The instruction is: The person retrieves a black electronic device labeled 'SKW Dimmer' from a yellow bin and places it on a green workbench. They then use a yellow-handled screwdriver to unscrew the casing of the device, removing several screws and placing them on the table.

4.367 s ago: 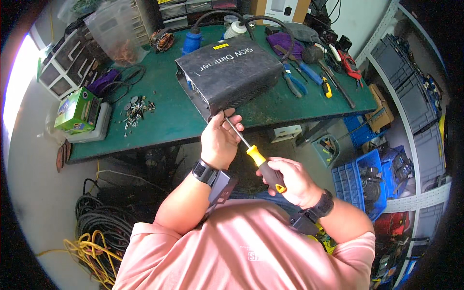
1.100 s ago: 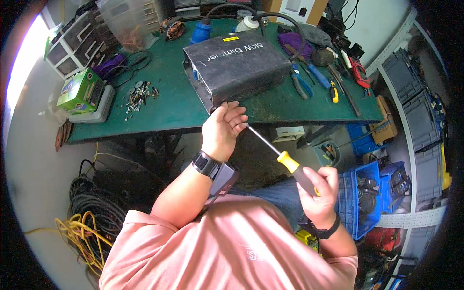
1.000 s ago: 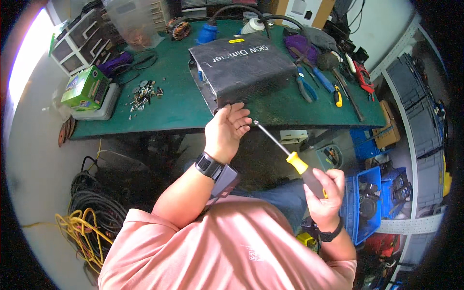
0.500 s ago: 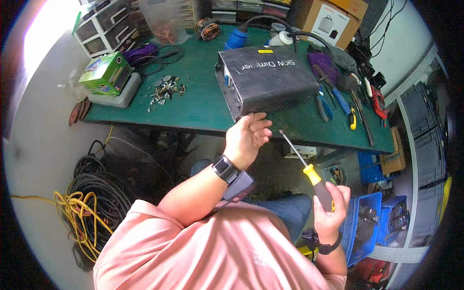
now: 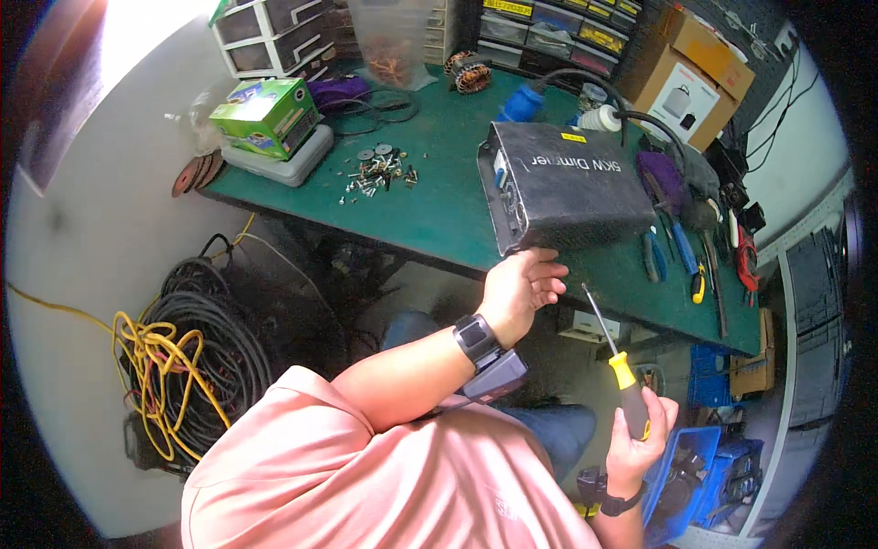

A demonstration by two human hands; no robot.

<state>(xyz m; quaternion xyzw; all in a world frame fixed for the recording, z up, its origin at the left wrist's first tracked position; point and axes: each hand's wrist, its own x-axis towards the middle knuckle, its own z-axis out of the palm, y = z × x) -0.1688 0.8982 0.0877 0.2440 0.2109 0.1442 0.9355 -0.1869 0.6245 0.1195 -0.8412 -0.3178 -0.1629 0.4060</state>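
Note:
A black metal box (image 5: 585,188) with white lettering and a yellow label lies on the green workbench (image 5: 430,220), one corner at the front edge. At that corner is my left hand (image 5: 523,288), fingers curled against the box's lower edge; the exact contact is partly hidden. Lower right, my right hand (image 5: 640,439) is closed round the dark handle of a screwdriver (image 5: 625,375) with a yellow collar. Its shaft points up and left, the tip apart from the box and near my left fingers. Left of the box lies a pile of loose screws and washers (image 5: 380,174).
Pliers (image 5: 654,256) and other hand tools lie right of the box. Behind it are a blue plug (image 5: 521,103) and a cardboard box (image 5: 695,82). A green carton (image 5: 265,117) rests on a grey case at left. Coiled cables (image 5: 197,339) lie on the floor.
The whole scene has shifted right and slightly down in the picture as my head turned left. Both hands keep nearly the same places relative to the box, the screwdriver still in my right.

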